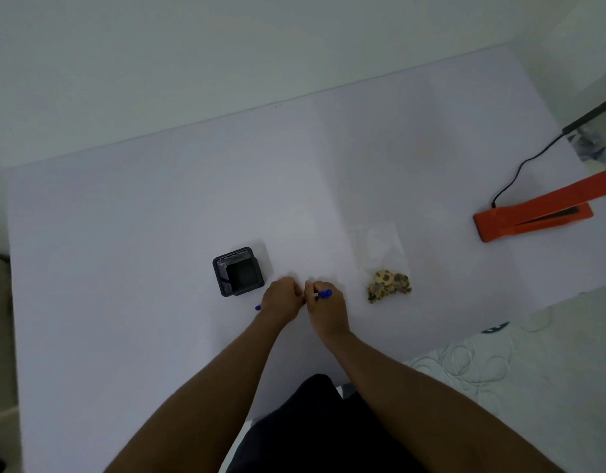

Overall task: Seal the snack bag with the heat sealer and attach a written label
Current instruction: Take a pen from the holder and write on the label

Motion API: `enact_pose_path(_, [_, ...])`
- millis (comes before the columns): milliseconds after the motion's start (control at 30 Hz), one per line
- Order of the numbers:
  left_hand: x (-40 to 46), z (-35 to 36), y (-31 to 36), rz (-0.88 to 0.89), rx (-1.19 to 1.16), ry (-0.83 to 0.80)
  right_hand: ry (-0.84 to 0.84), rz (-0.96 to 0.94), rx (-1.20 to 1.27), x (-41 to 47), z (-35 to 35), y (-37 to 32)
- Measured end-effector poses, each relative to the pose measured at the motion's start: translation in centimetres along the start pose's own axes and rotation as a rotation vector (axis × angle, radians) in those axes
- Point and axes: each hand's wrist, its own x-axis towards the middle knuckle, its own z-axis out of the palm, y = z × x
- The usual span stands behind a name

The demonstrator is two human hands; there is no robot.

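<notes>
My right hand [323, 310] grips a blue pen [323, 294] at the table's front middle. My left hand [283, 298] is curled right beside it, knuckles almost touching, and a small blue piece [258, 307], seemingly the pen's cap, pokes out at its left edge. Whatever lies under the two hands is hidden. To the right, a clear snack bag [380, 254] lies flat with cookies [388, 285] bunched at its near end. Far right, the orange heat sealer [530, 216] sits with its arm raised.
A black mesh pen holder [238, 271] stands just left of my hands. The sealer's black cord [520, 169] runs to the back right. The white table [158, 233] ends at the right front, where a quilted white surface [482, 363] lies below.
</notes>
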Motion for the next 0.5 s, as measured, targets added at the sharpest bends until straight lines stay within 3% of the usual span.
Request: enact_pose_path(500, [-0.03, -0.09, -0.03, 0.017, 0.008, -0.002, 0.059, 0.09, 0.035, 0.26, -0.16, -0.15])
